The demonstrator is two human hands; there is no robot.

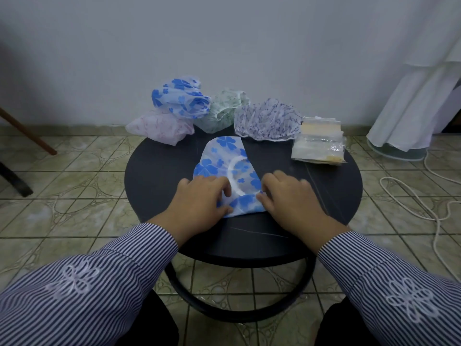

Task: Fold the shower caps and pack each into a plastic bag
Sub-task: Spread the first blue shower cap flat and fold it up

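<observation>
While our left hand (199, 196) and right hand (287, 196) pinch the flattened blue-flowered translucent plastic shower cap (225, 166) with curled fingers, its slippery, springy film could unfold.

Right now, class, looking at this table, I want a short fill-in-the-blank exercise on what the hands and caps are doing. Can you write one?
1. Both hands hold a cap printed with ____ flowers.
2. The table is black and ____ in shape.
3. The stack of plastic bags lies at the table's ____ edge.

Missing words: blue; round; right
</observation>
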